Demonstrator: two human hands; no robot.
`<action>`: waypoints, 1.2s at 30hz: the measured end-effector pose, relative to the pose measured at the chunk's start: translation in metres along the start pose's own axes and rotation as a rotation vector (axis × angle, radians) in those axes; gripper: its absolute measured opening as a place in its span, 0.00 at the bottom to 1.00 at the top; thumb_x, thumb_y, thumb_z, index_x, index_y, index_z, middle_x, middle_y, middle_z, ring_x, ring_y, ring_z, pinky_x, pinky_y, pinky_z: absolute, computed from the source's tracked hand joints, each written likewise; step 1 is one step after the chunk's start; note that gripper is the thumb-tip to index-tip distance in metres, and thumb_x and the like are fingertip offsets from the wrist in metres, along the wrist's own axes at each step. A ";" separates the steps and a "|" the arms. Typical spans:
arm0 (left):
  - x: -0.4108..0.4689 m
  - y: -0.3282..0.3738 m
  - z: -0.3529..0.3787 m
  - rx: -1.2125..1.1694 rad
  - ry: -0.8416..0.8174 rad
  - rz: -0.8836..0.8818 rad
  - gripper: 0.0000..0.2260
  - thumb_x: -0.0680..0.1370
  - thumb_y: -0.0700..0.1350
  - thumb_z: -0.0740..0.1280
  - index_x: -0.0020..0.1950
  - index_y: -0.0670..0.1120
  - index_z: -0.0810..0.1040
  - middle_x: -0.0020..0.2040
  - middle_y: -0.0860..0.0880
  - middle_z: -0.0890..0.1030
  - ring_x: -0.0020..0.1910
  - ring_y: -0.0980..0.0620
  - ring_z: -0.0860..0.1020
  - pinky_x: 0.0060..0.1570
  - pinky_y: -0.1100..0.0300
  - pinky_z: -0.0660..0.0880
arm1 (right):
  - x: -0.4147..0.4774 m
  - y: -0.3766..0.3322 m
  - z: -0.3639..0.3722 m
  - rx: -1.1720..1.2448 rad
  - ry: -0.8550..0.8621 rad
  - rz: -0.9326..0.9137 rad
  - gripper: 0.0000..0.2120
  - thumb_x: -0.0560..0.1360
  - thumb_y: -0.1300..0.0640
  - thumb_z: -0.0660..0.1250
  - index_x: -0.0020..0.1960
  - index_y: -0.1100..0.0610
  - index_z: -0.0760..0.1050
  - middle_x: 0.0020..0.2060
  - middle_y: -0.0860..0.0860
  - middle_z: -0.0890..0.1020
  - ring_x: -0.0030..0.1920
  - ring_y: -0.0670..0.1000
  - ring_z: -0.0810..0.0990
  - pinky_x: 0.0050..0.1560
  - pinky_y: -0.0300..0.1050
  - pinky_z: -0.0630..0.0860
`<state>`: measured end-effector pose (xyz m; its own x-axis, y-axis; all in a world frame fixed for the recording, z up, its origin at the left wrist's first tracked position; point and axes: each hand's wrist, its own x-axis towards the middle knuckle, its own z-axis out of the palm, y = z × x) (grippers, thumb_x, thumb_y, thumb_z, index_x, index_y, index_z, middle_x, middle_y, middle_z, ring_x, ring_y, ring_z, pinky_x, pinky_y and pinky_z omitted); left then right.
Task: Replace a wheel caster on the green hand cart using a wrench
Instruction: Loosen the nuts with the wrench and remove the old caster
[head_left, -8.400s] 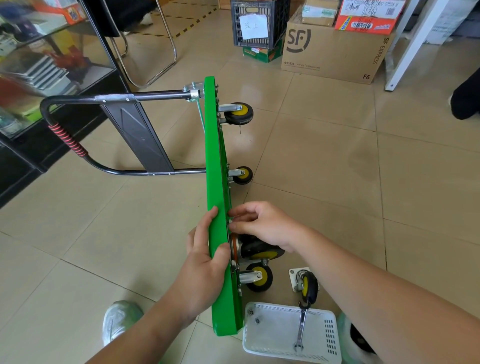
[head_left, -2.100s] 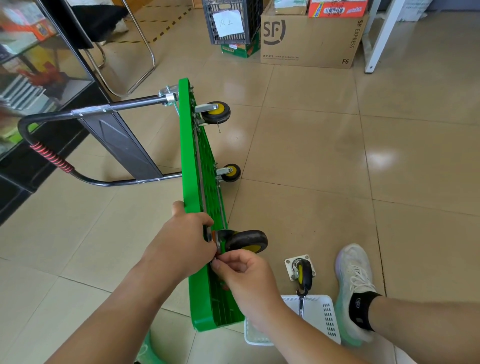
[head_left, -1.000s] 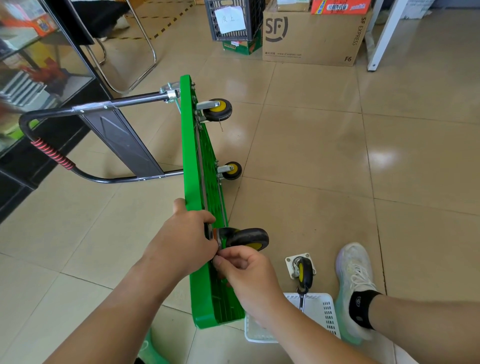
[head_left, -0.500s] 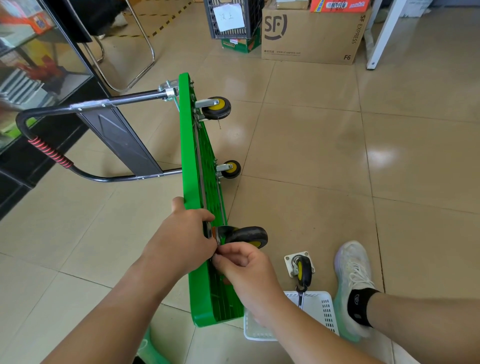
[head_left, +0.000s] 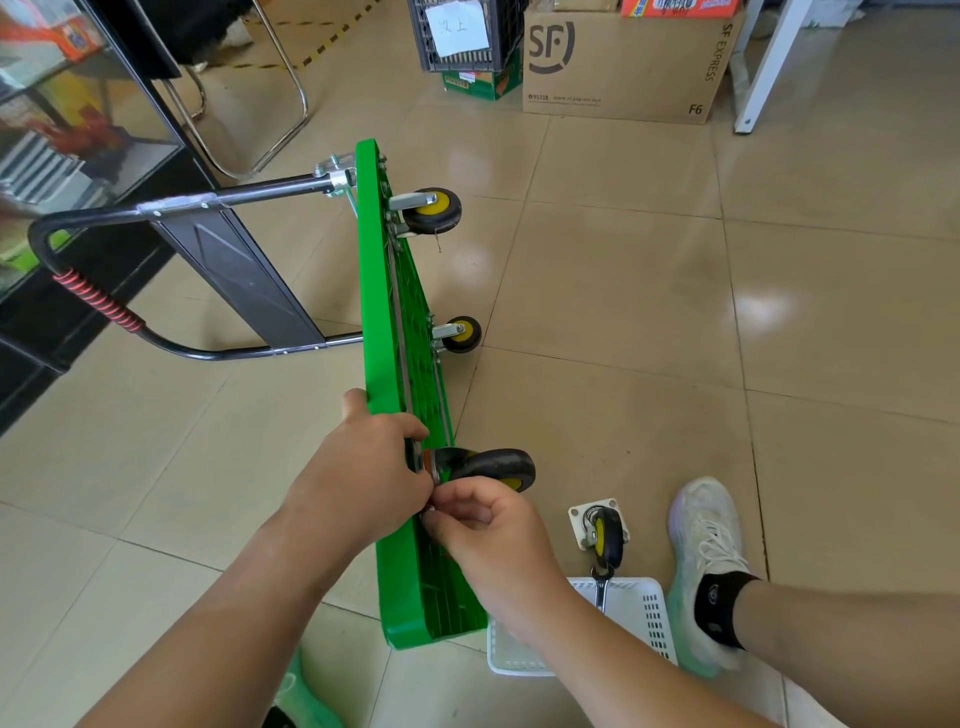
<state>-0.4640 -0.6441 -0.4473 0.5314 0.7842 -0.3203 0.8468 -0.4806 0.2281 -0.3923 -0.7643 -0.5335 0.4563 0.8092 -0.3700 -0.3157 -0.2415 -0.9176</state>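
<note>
1. The green hand cart (head_left: 387, 322) stands on its long edge on the tiled floor at the centre of the frame. Its ribbed underside faces right, and its black handle (head_left: 104, 306) lies out toward the left.
2. The left hand (head_left: 363, 467) grips the cart's upper edge at lower centre, with its fingers curled over onto the underside and its thumb on the far side of the deck.
3. The right hand (head_left: 478, 525) is just below and right of the left, touching it. Its fingers are curled and its fingertips pinch a small metal piece (head_left: 430, 512) against the underside; what that piece is cannot be told.
4. A large black caster (head_left: 493, 465) with a yellow hub sticks out from the underside directly above the right hand.
5. Two smaller casters (head_left: 434, 210) (head_left: 462, 332) are mounted farther up the cart.
6. A loose caster (head_left: 602, 530) with a white plate lies on the floor at lower right.
7. Just below it, the wrench (head_left: 601, 587) rests with its head over the far rim of a white basket (head_left: 644, 613); the right forearm hides its other end.
8. A pale shoe (head_left: 706, 551) stands beside the basket.
9. A cardboard box (head_left: 623, 67) sits at the top of the frame.
</note>
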 end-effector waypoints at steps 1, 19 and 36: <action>0.000 0.000 0.000 0.000 0.000 0.000 0.21 0.77 0.49 0.71 0.70 0.57 0.77 0.69 0.45 0.62 0.57 0.41 0.80 0.61 0.55 0.76 | 0.000 0.000 0.000 0.003 -0.003 -0.001 0.07 0.74 0.60 0.75 0.50 0.50 0.83 0.44 0.48 0.87 0.47 0.46 0.85 0.48 0.38 0.79; 0.002 -0.001 0.003 -0.002 0.019 0.026 0.17 0.77 0.48 0.70 0.67 0.55 0.79 0.57 0.49 0.58 0.42 0.44 0.78 0.52 0.57 0.77 | -0.014 0.010 -0.042 -0.041 0.067 0.039 0.10 0.70 0.66 0.78 0.47 0.55 0.83 0.40 0.50 0.86 0.42 0.45 0.85 0.45 0.37 0.80; 0.003 -0.001 0.002 0.009 0.015 0.013 0.19 0.78 0.48 0.70 0.69 0.55 0.79 0.67 0.43 0.62 0.42 0.43 0.79 0.57 0.53 0.77 | 0.001 0.156 -0.119 -0.766 0.108 0.362 0.10 0.70 0.61 0.78 0.46 0.51 0.80 0.42 0.45 0.83 0.45 0.43 0.80 0.46 0.30 0.71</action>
<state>-0.4629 -0.6423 -0.4508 0.5416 0.7839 -0.3036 0.8402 -0.4938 0.2240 -0.3418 -0.8649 -0.6940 0.5245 0.5661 -0.6360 0.1742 -0.8025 -0.5706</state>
